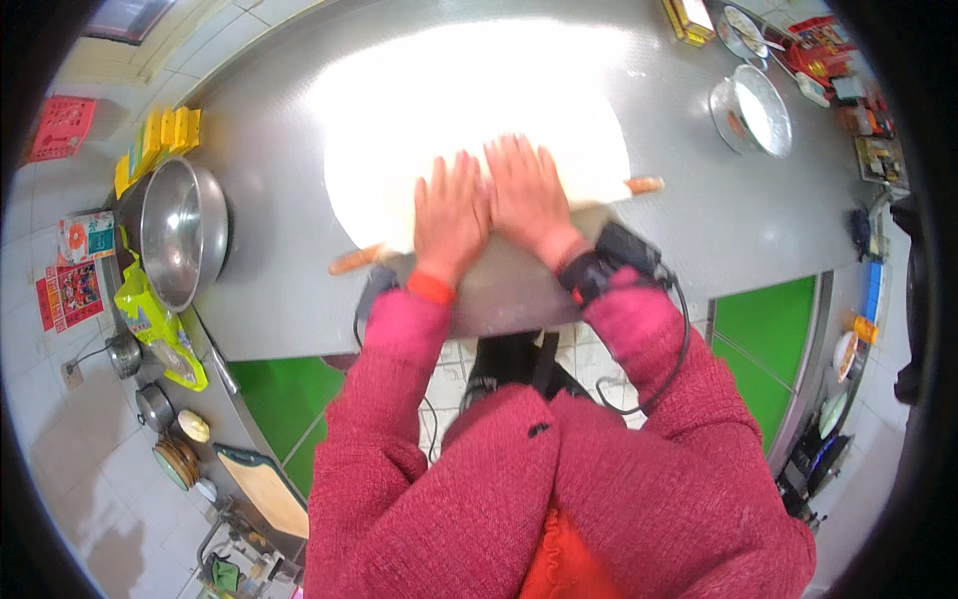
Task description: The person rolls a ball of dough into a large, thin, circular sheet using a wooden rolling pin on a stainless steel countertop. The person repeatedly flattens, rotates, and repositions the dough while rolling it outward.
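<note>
A broad, thin sheet of pale dough (367, 180) lies on the metal worktop, its far part lost in glare. The wooden rolling pin (647, 185) runs slantwise along the near edge of the dough. Only its two ends stick out; dough covers the middle. My left hand (450, 213) rests flat, palm down, on the dough over the pin. Close beside it, my right hand (528, 195) lies flat in the same way, fingers pointing away from me. Neither hand is closed around anything. The hands are slightly blurred.
A steel bowl (185, 232) stands at the left near yellow packets (161, 138) and a yellow-green bag (153, 322). At the right is a metal basin (751, 112) with white contents. A cutting board (262, 487) lies lower left. Dark cables hang from both wrists.
</note>
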{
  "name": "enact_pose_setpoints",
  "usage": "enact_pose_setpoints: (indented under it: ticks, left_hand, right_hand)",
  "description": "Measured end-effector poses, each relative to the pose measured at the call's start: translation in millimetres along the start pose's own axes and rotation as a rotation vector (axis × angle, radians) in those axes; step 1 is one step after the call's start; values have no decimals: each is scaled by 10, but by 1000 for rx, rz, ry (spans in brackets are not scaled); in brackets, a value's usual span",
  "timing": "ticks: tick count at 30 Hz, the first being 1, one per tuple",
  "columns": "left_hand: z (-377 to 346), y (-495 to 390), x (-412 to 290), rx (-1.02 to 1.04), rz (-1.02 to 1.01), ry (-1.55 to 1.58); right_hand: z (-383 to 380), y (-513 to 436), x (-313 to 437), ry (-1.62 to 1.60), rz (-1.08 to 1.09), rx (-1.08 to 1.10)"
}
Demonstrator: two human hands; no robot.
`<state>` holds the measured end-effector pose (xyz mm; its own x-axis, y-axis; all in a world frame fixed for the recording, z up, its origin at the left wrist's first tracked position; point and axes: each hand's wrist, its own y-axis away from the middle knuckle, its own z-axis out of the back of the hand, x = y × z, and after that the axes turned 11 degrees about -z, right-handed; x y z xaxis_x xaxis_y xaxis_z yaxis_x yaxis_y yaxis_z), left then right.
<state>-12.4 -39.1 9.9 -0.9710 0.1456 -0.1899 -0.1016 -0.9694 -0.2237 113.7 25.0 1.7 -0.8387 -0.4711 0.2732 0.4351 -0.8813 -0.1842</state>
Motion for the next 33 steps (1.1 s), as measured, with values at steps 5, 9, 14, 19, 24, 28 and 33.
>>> enact_pose_setpoints:
  ticks: [5,9,14,19,24,28,33]
  left_hand:
    - [-309,-380,382,-103,122,11]
    - [-34,713,-357,63,34,175]
    - [-65,523,-339,46,124,148]
    - [-510,-316,400,-282,106,-131]
    - [-128,890,-485,141,111,157]
    - [109,607,-538,191,188,164]
    - [66,-769,514,-189,268,-32]
  right_hand:
    - [-378,-588,-31,70,-13,-130]
    - [95,653,-99,50,99,183]
    - [25,512,-107,8,82,194]
    - [-546,-570,-96,82,77,-229]
    - [-4,850,-134,-4,85,247]
    - [210,707,-52,32,116,295]
    - [-44,-1134,63,12,-25,-89]
